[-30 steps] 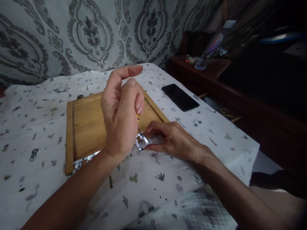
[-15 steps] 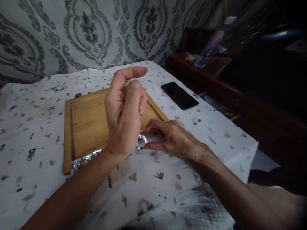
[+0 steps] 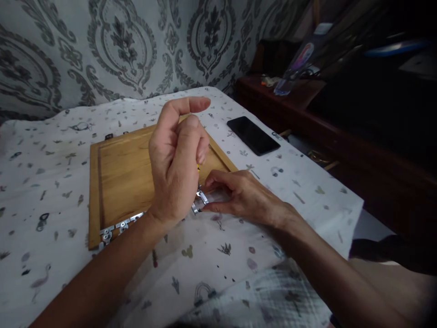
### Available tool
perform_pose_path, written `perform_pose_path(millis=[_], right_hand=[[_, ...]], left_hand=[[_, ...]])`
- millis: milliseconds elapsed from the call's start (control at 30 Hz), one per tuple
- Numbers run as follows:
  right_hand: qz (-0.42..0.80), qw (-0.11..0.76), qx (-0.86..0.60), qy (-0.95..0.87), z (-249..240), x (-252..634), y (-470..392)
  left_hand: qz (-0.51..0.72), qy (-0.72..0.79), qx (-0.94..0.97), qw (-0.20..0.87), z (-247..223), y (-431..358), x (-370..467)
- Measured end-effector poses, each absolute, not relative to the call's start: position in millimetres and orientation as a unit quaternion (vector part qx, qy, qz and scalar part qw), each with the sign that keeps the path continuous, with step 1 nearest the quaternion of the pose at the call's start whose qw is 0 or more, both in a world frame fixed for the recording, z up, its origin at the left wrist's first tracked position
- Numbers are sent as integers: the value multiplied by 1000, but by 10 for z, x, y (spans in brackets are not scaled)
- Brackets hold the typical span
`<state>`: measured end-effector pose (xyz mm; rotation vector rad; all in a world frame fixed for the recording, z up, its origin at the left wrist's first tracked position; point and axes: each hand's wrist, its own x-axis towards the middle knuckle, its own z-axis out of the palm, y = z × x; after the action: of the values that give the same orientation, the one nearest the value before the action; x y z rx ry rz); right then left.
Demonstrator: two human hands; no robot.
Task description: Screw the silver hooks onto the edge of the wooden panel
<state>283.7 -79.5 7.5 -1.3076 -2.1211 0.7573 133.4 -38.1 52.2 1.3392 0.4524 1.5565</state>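
My left hand (image 3: 177, 159) is raised over the wooden cabinet door (image 3: 124, 171), fingers curled and index finger stretched above the rest. Below its fingers shows a small yellow and black bit of what looks like a screwdriver (image 3: 198, 168); the palm and fingers hide most of it. My right hand (image 3: 235, 196) pinches a shiny metal hinge (image 3: 202, 197) at the door's near edge between thumb and fingers. Further left along that edge lie several metal hinge pieces (image 3: 123, 225) with cross-head screws, partly behind my left forearm.
A patterned white cloth (image 3: 68, 182) covers the table. A black phone (image 3: 253, 135) lies right of the door. Beyond the table's right side, a clear bottle (image 3: 294, 68) stands on a dark red wooden surface (image 3: 252, 84). A patterned curtain (image 3: 123, 45) hangs behind.
The view has shifted slightly, so the surroundings sit a little further left. A yellow and black bit now shows beneath my left hand's fingers. Both hands keep nearly the same pose.
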Motion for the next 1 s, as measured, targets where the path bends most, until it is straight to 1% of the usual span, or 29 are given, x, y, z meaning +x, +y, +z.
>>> perform_pose_path(millis=[167,300,567,767,867,1000], right_hand=[[283,263,-479,-788,82,2832,-794],[291,254,-485,-785,97,2824,-797],[301,248,-490,-780,109,2823,-806],[287,252,-486,-786,117,2821,-806],[290,245,-490,-784,118,2817,-800],[294,239,-497,-781,114,2821,-792]], left_hand=[[629,197,570,491,529,-370,1332],[616,175,594,486,535,-358,1311],[557,200,708,386,553,-360,1256],[547,227,704,391,549,-400,1282],[540,241,712,378,572,-397,1262],[481,253,770,334,627,-333,1177]])
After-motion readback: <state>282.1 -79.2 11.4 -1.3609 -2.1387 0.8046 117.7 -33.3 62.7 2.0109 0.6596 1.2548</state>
